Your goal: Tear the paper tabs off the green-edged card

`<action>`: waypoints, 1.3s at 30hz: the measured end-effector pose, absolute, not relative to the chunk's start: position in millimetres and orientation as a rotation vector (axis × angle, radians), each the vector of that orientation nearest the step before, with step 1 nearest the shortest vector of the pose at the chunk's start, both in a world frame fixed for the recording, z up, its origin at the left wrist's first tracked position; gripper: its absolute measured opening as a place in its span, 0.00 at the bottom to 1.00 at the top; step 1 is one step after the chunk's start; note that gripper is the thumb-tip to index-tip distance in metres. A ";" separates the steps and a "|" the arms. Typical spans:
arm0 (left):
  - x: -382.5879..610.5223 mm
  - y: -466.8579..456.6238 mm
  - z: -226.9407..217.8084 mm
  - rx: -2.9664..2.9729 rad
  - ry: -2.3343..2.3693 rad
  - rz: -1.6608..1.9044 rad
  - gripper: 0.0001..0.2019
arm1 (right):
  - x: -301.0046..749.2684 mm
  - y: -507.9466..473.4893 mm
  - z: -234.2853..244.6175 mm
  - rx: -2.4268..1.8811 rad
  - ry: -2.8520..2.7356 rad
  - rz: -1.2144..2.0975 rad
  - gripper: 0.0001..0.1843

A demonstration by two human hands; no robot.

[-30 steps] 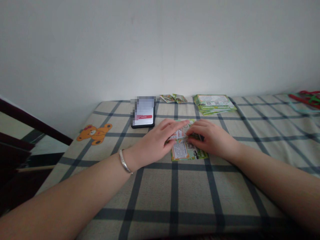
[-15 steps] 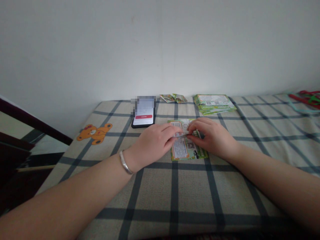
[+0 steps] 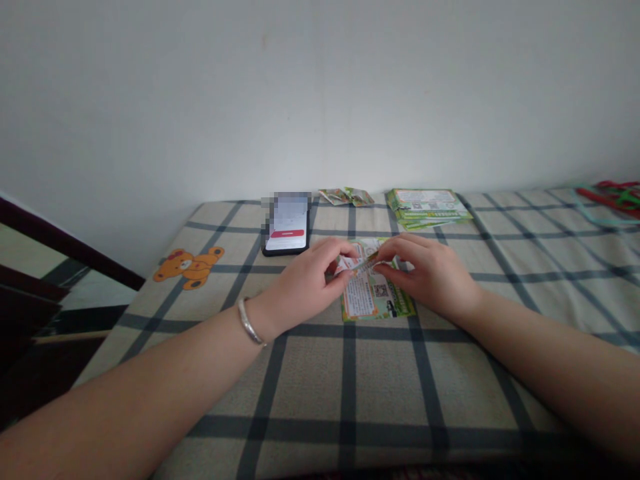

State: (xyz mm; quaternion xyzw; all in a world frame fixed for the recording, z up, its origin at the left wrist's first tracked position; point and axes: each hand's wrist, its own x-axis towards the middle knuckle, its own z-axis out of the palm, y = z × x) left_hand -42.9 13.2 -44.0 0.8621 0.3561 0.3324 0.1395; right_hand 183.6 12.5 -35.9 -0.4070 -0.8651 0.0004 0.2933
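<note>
A green and white printed paper leaflet (image 3: 364,301) with a QR code lies flat on the checked cloth in front of me. Over its middle, my left hand (image 3: 313,277) and my right hand (image 3: 433,270) pinch a folded, slanting piece of printed paper (image 3: 363,264) between thumbs and fingertips. My left thumb and fingers close on its left end, my right ones on its right end. I cannot tell whether this piece is separate from the leaflet below. A silver bangle (image 3: 249,322) circles my left wrist.
A phone (image 3: 285,239) with a lit screen lies behind my left hand. Against the wall are crumpled or folded printed papers (image 3: 347,196) and a stack of similar leaflets (image 3: 430,208). A bear sticker (image 3: 190,267) is at left; red and green items (image 3: 617,198) lie far right.
My left fingers have parted somewhat and shifted slightly left along the paper. The folded piece now shows more and slants upward to the right. My right hand has barely moved.
</note>
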 end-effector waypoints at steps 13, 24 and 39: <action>-40.4 7.9 -38.3 2.676 0.927 1.112 0.11 | 178.3 11.7 -33.3 -0.942 -2.246 -0.017 0.02; -41.6 3.5 -37.0 2.632 0.929 1.179 0.06 | 175.3 7.6 -30.1 -0.909 -2.223 -0.136 0.03; -40.3 3.4 -36.8 2.726 0.960 1.221 0.03 | 175.0 7.6 -29.1 -0.870 -2.211 -0.219 0.03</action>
